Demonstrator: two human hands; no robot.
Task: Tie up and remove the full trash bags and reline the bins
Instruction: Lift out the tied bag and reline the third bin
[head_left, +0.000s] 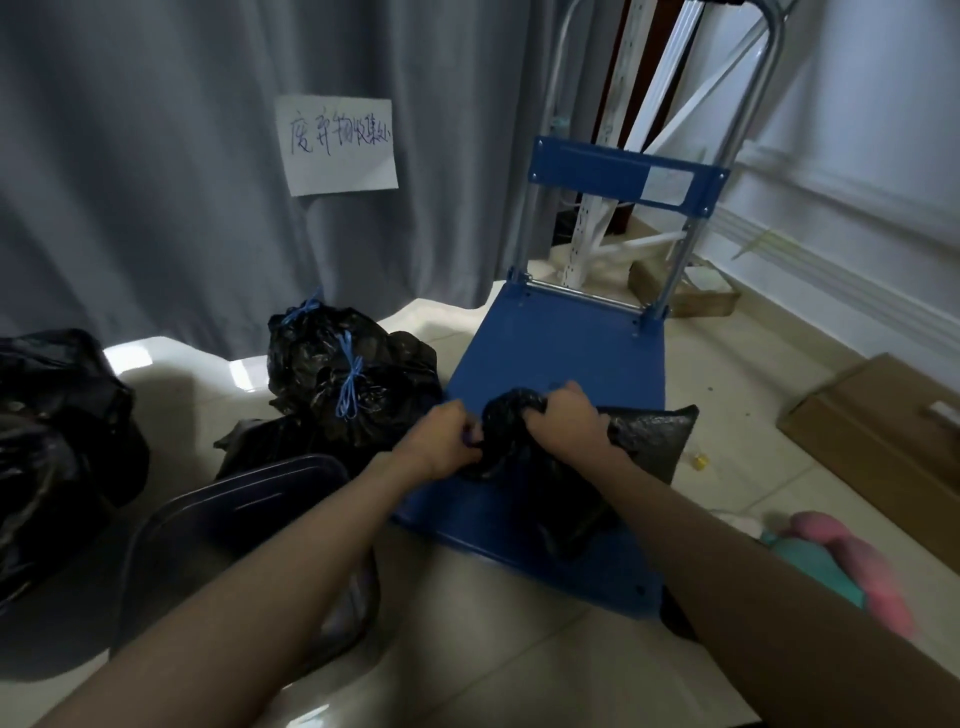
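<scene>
Blue cart (561, 353) carries the black trash bag (540, 499), bin (244, 499) just beside. Right hand (566, 421) grips the gathered neck; left hand (441, 441) pinches something at it, likely the tie. Keep neck bunched, cinch low, knot firmly.

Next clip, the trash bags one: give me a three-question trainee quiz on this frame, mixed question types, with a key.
1. True or false: the black trash bag gripped by both hands rests on the blue platform cart.
2. What colour are the ties on the tied trash bags by the curtain?
A) red B) blue C) white
3. Fill in: the right hand grips the bag's gathered ____, while the left hand pinches beside it.

Key: 1 true; 2 B; 3 neck.
</scene>
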